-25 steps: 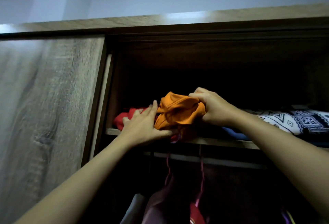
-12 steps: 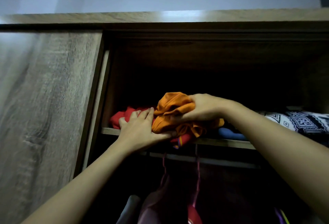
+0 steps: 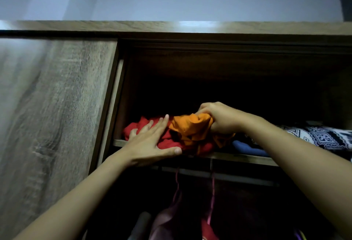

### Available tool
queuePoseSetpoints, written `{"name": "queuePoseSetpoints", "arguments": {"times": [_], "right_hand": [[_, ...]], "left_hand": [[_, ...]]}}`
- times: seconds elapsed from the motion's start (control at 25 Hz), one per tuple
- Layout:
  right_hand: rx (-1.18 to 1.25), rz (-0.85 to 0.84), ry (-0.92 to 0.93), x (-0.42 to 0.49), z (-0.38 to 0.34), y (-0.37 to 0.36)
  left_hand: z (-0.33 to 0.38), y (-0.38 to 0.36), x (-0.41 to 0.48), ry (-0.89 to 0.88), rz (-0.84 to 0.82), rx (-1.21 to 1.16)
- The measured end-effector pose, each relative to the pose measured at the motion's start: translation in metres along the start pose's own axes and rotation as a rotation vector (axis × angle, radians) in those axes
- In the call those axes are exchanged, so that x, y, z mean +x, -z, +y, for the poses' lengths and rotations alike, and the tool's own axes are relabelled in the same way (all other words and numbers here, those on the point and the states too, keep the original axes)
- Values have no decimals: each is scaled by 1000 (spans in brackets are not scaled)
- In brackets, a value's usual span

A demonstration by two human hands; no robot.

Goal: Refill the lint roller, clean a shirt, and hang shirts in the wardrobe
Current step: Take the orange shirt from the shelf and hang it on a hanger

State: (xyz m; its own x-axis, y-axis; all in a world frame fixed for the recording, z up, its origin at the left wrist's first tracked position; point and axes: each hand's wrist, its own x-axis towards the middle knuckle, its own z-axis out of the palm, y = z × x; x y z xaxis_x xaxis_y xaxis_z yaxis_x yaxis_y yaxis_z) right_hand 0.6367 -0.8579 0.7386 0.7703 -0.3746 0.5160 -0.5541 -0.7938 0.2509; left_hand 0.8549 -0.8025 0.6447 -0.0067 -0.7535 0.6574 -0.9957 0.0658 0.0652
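A crumpled orange garment (image 3: pixel 190 128) lies on the upper wardrobe shelf (image 3: pixel 247 157), bunched on top of a red garment (image 3: pixel 144 127). My right hand (image 3: pixel 219 118) is closed around the orange cloth at its top right. Flat on the red garment at the shelf's front lies my left hand (image 3: pixel 152 143), fingers spread and thumb along the shelf edge. Below the shelf, pink hangers (image 3: pixel 211 197) hang from a rail (image 3: pixel 219 176) with dim clothes under them.
A wood-grain wardrobe door (image 3: pixel 53 115) fills the left. On the same shelf to the right lie a blue folded item (image 3: pixel 247 147) and a black-and-white patterned fabric (image 3: pixel 320 137). The back of the shelf compartment is dark.
The orange garment has gone from raised in front of the shelf to pushed further in. My left hand slid off it onto the red garment. My right hand went deeper.
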Motion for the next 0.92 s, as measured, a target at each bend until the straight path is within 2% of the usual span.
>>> {"name": "queuePoseSetpoints", "arguments": {"times": [0.08,0.24,0.4,0.52,0.6,0.68,0.8,0.84,0.92], "right_hand": [[-67,76,31,-4,5,11],[-374,171,76,-22,11,27],[-508,327,181,-43,9,45],[-644,360,237,-55,10,51],[-694,380,244,-71,10,50],[-710,424,249,-94,4,46],[-738,549,262,-134,-9,34],[-727,586,272,-146,-12,24],[-692,597,300,-173,-17,1]], "left_hand": [[1,-2,0,8,11,1],[5,-10,1,25,21,92],[6,-11,1,46,16,154],[10,-8,0,59,19,166],[16,-3,-5,50,92,94],[28,1,-20,-12,274,-39],[58,2,-54,-236,602,-258],[69,1,-64,-317,634,-326],[89,-2,-84,-440,564,-484]]}}
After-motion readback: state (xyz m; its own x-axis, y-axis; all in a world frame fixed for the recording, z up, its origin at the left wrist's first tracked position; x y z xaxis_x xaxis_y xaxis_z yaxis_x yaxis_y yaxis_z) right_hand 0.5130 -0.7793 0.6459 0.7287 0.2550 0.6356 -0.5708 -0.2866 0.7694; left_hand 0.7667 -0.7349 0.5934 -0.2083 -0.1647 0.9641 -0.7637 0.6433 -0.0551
